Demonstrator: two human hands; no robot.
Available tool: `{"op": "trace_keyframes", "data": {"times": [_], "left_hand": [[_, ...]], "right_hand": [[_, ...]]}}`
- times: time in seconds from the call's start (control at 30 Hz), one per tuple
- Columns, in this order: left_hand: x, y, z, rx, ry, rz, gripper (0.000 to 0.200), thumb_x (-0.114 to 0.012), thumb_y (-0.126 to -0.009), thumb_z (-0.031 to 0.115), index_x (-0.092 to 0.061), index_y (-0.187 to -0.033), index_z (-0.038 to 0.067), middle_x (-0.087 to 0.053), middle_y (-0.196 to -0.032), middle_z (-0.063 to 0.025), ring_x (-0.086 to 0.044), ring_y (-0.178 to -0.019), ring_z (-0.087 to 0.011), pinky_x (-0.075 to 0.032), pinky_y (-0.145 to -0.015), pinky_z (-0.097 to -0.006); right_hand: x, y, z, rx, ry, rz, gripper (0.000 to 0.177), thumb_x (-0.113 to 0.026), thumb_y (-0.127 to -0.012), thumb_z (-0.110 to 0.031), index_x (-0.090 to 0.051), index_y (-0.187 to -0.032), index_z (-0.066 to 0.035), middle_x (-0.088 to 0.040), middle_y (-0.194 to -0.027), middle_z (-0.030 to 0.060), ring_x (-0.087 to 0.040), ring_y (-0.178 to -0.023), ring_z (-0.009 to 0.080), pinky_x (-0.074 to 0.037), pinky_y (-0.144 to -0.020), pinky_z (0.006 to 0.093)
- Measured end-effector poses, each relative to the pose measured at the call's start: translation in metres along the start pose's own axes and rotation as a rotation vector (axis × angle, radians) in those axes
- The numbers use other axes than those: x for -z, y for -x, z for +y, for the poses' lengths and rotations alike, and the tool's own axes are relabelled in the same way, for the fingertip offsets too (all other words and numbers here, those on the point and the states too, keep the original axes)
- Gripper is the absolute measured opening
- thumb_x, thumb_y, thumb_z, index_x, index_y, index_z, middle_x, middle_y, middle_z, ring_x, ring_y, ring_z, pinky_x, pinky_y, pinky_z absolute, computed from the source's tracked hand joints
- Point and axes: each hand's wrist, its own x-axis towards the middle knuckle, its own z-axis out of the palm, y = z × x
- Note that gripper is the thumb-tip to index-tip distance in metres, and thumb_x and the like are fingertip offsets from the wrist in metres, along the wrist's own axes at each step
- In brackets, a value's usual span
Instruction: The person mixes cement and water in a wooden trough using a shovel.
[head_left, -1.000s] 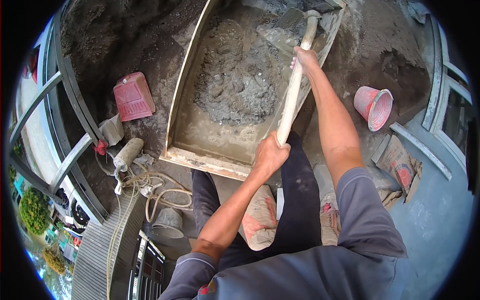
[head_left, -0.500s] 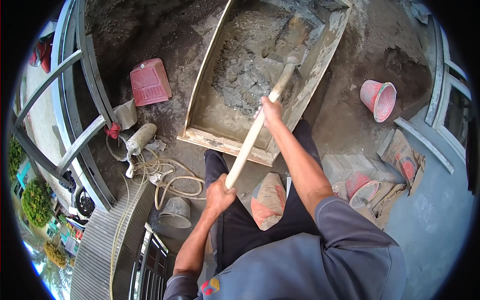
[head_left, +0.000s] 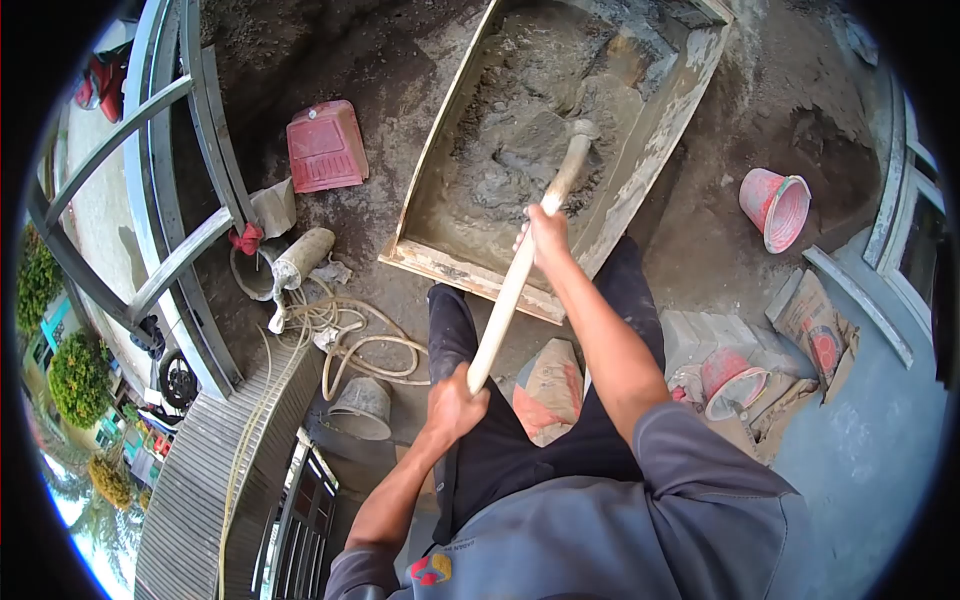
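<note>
My left hand (head_left: 458,405) is wrapped round the lower end of a long wooden hoe handle (head_left: 510,290), close to my thigh. Farther up the same handle, my right hand (head_left: 546,237) grips it. The hoe's collar (head_left: 583,129) shows above the wet grey mortar (head_left: 505,150), while its blade is sunk in the mix and hidden. All of this mortar lies in a shallow wooden mixing trough (head_left: 470,275), with watery mix along its near end.
A red plastic scoop-shaped tray (head_left: 328,150) lies left of the trough, and a red bucket (head_left: 780,210) on its side to the right. A coiled hose (head_left: 375,340) and a grey bucket (head_left: 362,408) are by my left leg. Between my legs stands a paper sack (head_left: 550,390).
The hoe's blade, partly visible before, has gone down into the mortar. My left hand has shifted slightly down and right with the handle. The whole view has moved a little.
</note>
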Motion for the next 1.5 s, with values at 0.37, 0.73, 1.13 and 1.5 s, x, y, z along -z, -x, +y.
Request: {"op": "trace_keyframes", "data": {"times": [0.37, 0.73, 1.13, 1.5], "left_hand": [[-0.026, -0.093, 0.159, -0.346, 0.225, 0.033, 0.040, -0.065, -0.082, 0.018, -0.049, -0.112, -0.002, -0.066, -0.082, -0.0349, -0.068, -0.081, -0.0508, -0.054, -0.073, -0.0573], [0.034, -0.113, 0.248, -0.066, 0.351, 0.064, 0.037, -0.061, -0.084, 0.015, -0.053, -0.110, -0.010, -0.067, -0.089, -0.0358, -0.070, -0.089, -0.0483, -0.055, -0.078, -0.0498], [0.093, 0.072, 0.058, -0.017, 0.138, -0.087, 0.036, -0.068, -0.079, 0.013, -0.054, -0.109, 0.000, -0.065, -0.083, -0.0306, -0.067, -0.083, -0.0495, -0.053, -0.074, -0.0513], [-0.008, -0.023, -0.255, 0.098, -0.210, 0.255, 0.031, -0.063, -0.080, 0.007, -0.063, -0.111, 0.007, -0.065, -0.111, -0.0174, -0.057, -0.115, -0.0414, -0.042, -0.097, -0.0571]], "right_hand": [[0.037, -0.045, -0.235, 0.326, 0.176, -0.051, 0.018, -0.060, -0.090, -0.013, -0.053, -0.096, 0.002, -0.054, -0.068, 0.0085, -0.055, -0.049, 0.0199, -0.052, -0.041, 0.0376], [-0.025, -0.168, -0.207, -0.009, 0.460, -0.177, 0.017, -0.066, -0.092, -0.009, -0.055, -0.101, 0.001, -0.056, -0.073, 0.0088, -0.057, -0.055, 0.0217, -0.059, -0.050, 0.0408], [-0.018, 0.050, -0.042, -0.141, -0.029, -0.065, 0.017, -0.063, -0.088, -0.011, -0.052, -0.087, 0.002, -0.052, -0.066, 0.0101, -0.056, -0.049, 0.0248, -0.054, -0.044, 0.0446], [-0.064, 0.126, 0.107, 0.144, -0.182, -0.132, 0.005, -0.061, -0.085, -0.003, -0.058, -0.082, 0.000, -0.062, -0.076, 0.0093, -0.063, -0.066, 0.0208, -0.055, -0.063, 0.0352]]}}
